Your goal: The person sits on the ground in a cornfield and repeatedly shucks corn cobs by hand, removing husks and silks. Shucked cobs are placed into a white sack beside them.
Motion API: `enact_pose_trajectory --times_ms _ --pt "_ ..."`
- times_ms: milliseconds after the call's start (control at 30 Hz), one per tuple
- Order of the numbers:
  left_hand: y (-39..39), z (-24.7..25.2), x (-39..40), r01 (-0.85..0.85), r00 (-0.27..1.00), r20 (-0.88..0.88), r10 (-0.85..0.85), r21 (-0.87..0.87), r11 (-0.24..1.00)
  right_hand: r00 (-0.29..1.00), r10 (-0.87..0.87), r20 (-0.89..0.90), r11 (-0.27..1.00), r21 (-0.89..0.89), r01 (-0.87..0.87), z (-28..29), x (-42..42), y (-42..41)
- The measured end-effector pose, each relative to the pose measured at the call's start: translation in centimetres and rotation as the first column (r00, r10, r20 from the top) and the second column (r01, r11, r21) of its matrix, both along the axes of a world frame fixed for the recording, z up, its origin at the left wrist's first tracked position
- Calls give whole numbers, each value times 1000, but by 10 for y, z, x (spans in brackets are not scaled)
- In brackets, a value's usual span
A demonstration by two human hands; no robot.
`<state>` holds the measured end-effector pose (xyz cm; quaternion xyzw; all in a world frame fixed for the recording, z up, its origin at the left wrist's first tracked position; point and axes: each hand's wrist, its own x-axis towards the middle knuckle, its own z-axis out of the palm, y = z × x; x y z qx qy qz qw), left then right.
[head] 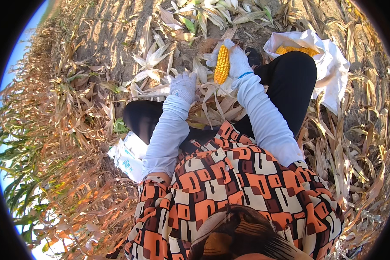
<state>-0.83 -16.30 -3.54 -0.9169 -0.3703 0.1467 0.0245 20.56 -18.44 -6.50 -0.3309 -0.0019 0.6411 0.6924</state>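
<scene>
A husked ear of yellow corn (222, 65) is gripped in my right hand (240, 60), which wears a white knit glove. The cob's kernels show along its whole visible side, and its upper tip lies against the gloved fingers. My left hand (183, 85), gloved in white too, is lower and to the left, near pale dry husks (154, 91). Its back faces up and its fingertips are partly hidden, so whether it holds anything is unclear. More loose husks (214, 100) lie between my bent legs.
A white woven sack (331, 61) with yellow corn ears (295, 50) inside stands beyond my right knee. A husk pile (214, 14) lies ahead on the soil. By my left hip is a white printed bag (128, 159). Dry corn stalks (68, 130) spread along the left.
</scene>
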Motion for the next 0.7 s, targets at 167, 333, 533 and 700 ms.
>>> enact_pose_trajectory --times_ms 167,333,533,700 --pt "6 4 13 30 482 609 630 -730 683 998 -55 -12 997 60 56 5 -15 2" --pt "-32 30 48 104 424 486 765 -865 492 993 -121 0 993 -5 121 6 -13 9" --pt "1 42 -6 -252 633 194 750 -864 436 913 -386 -128 919 31 393 -35 36 22" --pt "80 9 -63 -70 -314 320 894 -947 315 -93 443 892 814 -444 -375 -1 -15 10"
